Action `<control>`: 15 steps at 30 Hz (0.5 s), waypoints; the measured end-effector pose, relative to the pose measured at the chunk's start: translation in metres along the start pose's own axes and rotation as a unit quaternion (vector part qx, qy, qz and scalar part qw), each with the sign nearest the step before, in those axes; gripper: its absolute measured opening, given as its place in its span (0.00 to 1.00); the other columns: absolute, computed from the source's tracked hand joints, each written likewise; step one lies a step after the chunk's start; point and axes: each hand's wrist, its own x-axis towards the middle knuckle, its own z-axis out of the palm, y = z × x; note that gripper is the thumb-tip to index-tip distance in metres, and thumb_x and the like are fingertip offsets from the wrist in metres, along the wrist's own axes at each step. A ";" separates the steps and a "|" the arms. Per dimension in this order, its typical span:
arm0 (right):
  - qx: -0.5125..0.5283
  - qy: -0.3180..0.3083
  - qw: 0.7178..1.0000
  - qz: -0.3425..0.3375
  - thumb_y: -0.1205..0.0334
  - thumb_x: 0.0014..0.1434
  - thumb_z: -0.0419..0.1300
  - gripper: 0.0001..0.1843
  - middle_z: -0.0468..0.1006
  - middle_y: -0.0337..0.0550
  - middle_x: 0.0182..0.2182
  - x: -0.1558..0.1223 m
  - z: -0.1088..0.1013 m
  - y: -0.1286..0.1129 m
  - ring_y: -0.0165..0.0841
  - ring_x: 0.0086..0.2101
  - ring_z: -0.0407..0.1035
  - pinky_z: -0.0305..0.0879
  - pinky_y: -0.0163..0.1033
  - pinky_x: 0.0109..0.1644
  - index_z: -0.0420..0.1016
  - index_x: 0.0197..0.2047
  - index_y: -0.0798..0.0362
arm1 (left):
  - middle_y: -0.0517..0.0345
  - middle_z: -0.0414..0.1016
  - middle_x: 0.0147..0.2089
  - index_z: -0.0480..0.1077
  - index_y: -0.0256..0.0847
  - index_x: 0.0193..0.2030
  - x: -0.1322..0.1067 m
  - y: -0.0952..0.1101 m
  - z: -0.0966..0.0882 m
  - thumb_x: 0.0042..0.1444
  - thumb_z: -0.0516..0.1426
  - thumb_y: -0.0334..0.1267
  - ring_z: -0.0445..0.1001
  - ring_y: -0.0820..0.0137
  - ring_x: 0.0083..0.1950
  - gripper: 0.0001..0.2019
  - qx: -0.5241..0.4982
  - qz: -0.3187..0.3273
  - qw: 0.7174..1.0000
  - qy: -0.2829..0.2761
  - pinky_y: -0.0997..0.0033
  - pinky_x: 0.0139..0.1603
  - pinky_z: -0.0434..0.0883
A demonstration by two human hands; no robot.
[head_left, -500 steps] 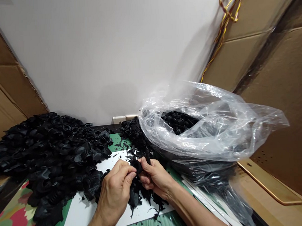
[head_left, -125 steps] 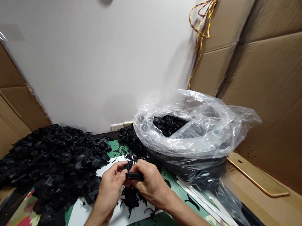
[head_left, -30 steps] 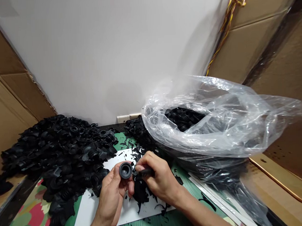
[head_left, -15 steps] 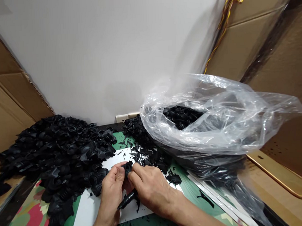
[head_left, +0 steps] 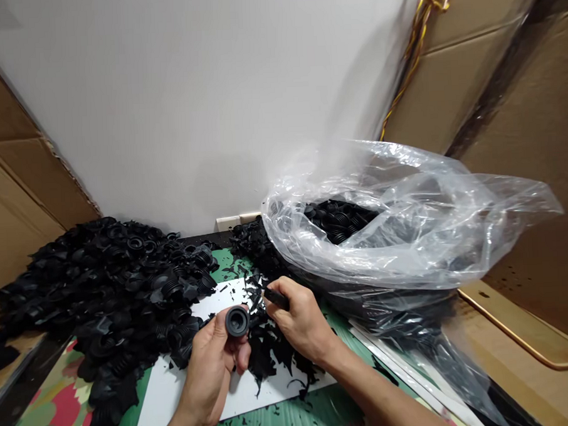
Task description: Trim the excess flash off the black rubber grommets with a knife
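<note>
A round black ribbed rubber boot [head_left: 236, 322] sits between the thumb and fingers of my left hand [head_left: 210, 360], its hollow end turned up toward me. To the right and slightly higher, my right hand [head_left: 300, 316] is closed around a dark, stick-like tool [head_left: 276, 299]; its exact kind does not show. The two hands are apart. Beneath them, torn black rubber scraps [head_left: 266, 358] lie over a white sheet [head_left: 179, 393].
A large heap of black rubber boots [head_left: 117, 277] spreads on the left. At the right stands an open clear plastic bag [head_left: 408, 258] with more boots inside. A white wall [head_left: 190, 116] rises behind; cardboard [head_left: 519, 102] flanks the right side. White strips [head_left: 394, 365] lie beside the bag.
My right hand has moved away from the boot, up and to the right, with the tool in it. My left hand now shows the boot's open end. More scraps are visible below.
</note>
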 end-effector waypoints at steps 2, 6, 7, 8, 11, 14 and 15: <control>0.038 -0.017 0.999 0.017 0.68 0.54 0.53 0.08 0.65 0.35 0.21 0.001 -0.002 -0.004 0.28 0.23 0.61 0.57 0.32 0.27 0.62 0.23 0.52 | 0.63 0.68 0.21 0.72 0.35 0.30 0.000 0.001 0.000 0.42 0.65 0.50 0.61 0.79 0.16 0.18 -0.003 -0.001 1.000 -0.002 0.79 0.16 0.58; 0.083 -0.030 0.996 0.019 0.65 0.54 0.56 0.08 0.67 0.35 0.21 -0.001 -0.003 -0.012 0.28 0.23 0.60 0.56 0.32 0.27 0.64 0.24 0.53 | 0.62 0.68 0.20 0.70 0.35 0.25 0.000 0.001 0.000 0.41 0.65 0.51 0.62 0.78 0.16 0.19 -0.003 0.001 1.000 -0.004 0.78 0.16 0.59; 0.091 -0.031 0.995 0.009 0.67 0.53 0.56 0.06 0.68 0.35 0.22 -0.002 -0.003 -0.014 0.28 0.24 0.61 0.57 0.32 0.27 0.66 0.25 0.53 | 0.63 0.67 0.19 0.70 0.35 0.26 0.000 0.001 0.000 0.41 0.66 0.51 0.62 0.78 0.16 0.19 -0.006 0.000 1.000 -0.002 0.78 0.15 0.59; 0.097 -0.034 0.995 -0.007 0.69 0.53 0.56 0.04 0.69 0.36 0.23 -0.003 -0.002 -0.015 0.29 0.25 0.62 0.58 0.33 0.29 0.68 0.27 0.54 | 0.63 0.67 0.19 0.71 0.35 0.26 0.000 0.001 0.000 0.41 0.66 0.51 0.62 0.78 0.16 0.19 -0.009 -0.002 1.000 -0.001 0.78 0.15 0.59; 0.105 -0.053 0.991 -0.069 0.73 0.52 0.54 0.08 0.71 0.40 0.27 -0.008 0.002 -0.018 0.30 0.28 0.66 0.61 0.33 0.31 0.72 0.32 0.54 | 0.65 0.66 0.18 0.71 0.35 0.28 0.000 0.001 0.001 0.39 0.66 0.54 0.60 0.79 0.15 0.22 -0.013 -0.006 1.000 0.009 0.79 0.13 0.58; 0.074 -0.071 0.988 -0.112 0.73 0.52 0.53 0.11 0.72 0.42 0.29 -0.015 0.008 -0.021 0.30 0.27 0.67 0.62 0.33 0.30 0.73 0.36 0.54 | 0.65 0.65 0.17 0.71 0.35 0.27 0.000 0.000 0.002 0.36 0.66 0.58 0.60 0.79 0.14 0.25 -0.011 -0.006 1.000 0.024 0.80 0.12 0.58; 0.052 -0.071 0.989 -0.120 0.73 0.53 0.53 0.11 0.72 0.43 0.30 -0.017 0.011 -0.022 0.30 0.26 0.67 0.62 0.32 0.29 0.73 0.36 0.54 | 0.65 0.65 0.17 0.71 0.36 0.27 0.001 0.000 0.002 0.35 0.65 0.58 0.60 0.79 0.14 0.25 -0.010 -0.007 1.000 0.028 0.80 0.12 0.58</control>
